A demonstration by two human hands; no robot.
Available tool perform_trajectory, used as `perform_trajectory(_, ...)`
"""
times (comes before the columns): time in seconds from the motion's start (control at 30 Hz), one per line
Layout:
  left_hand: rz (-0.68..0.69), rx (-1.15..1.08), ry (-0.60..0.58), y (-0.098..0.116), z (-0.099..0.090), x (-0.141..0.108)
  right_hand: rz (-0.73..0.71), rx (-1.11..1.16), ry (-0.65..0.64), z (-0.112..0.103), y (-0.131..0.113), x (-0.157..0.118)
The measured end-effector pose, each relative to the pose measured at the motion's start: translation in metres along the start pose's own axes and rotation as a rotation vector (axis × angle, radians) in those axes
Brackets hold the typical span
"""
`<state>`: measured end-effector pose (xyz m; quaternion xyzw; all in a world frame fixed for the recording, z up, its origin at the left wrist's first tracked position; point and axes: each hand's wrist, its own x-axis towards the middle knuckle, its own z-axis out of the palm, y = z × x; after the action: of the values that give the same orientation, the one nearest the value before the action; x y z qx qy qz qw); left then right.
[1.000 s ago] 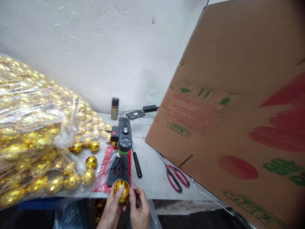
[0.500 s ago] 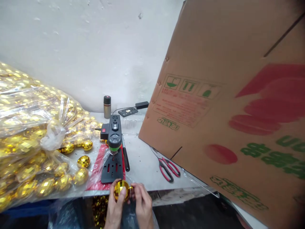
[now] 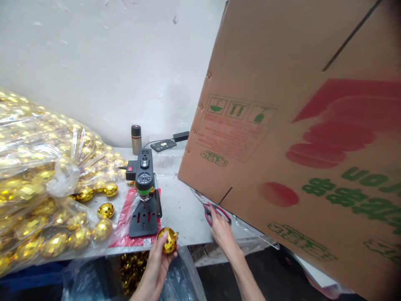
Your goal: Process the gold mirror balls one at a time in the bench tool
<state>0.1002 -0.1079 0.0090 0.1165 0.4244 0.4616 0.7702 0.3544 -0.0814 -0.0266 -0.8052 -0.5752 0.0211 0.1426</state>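
Observation:
A shiny gold faceted ball (image 3: 169, 241) rests in my left hand (image 3: 158, 260), its small cap pointing right, just past the table's front edge. My right hand (image 3: 220, 229) reaches to the red-and-black-handled scissors (image 3: 226, 215) beside the cardboard box, its fingers closed at the handles. The scissors lie on the table with their blades partly under the box. Left of my hands stands a small black device (image 3: 145, 175) with a slotted base plate, on a red plastic sheet (image 3: 122, 228). A loose gold ball (image 3: 105, 210) lies left of it.
A large cardboard box (image 3: 244, 142) leans over the right side. Clear bags of gold balls (image 3: 34, 167) cover the left. A bottle (image 3: 136, 140), a dark flat object (image 3: 163, 145) and a black block (image 3: 181, 136) stand by the wall. Plastic film hangs below the table edge.
My right hand has left the ball's cap and moved right and up to the scissors. My left hand keeps the ball, now slightly further right. The view has shifted a little.

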Motion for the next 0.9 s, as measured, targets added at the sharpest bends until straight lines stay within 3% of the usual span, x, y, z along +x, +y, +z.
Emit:
perform_trajectory(0.27, -0.028, 0.053, -0.064, -0.008, 0.012, 0.003, 0.033, 0.021, -0.022, 0.002, -0.011, -0.016)
perform_trajectory(0.4, -0.019, 0.037, -0.04, -0.008, 0.01, 0.004, 0.092, 0.108, -0.008, -0.004, -0.002, -0.026)
perform_trajectory(0.53, -0.011, -0.015, -0.033, -0.008, 0.006, 0.007, 0.124, 0.258, 0.009, -0.013, 0.018, -0.078)
perform_trajectory(0.57, -0.012, -0.023, -0.036, -0.009, 0.006, 0.008, 0.17, 0.441, 0.032, -0.014, 0.02, -0.094)
perform_trajectory(0.63, -0.002, -0.037, -0.05, -0.012, 0.008, 0.01, 0.191, 0.742, -0.003, -0.013, 0.016, -0.123)
perform_trajectory(0.7, 0.011, -0.049, -0.044, -0.016, 0.012, 0.011, 0.151, 0.82, 0.074, -0.009, -0.001, -0.137)
perform_trajectory(0.8, 0.006, -0.044, -0.028, -0.019, 0.015, 0.014, 0.148, 0.746, 0.162, 0.002, -0.032, -0.125)
perform_trajectory(0.9, 0.092, -0.046, -0.005, -0.017, 0.01, 0.017, 0.174, 0.494, 0.236, 0.01, -0.052, -0.095)
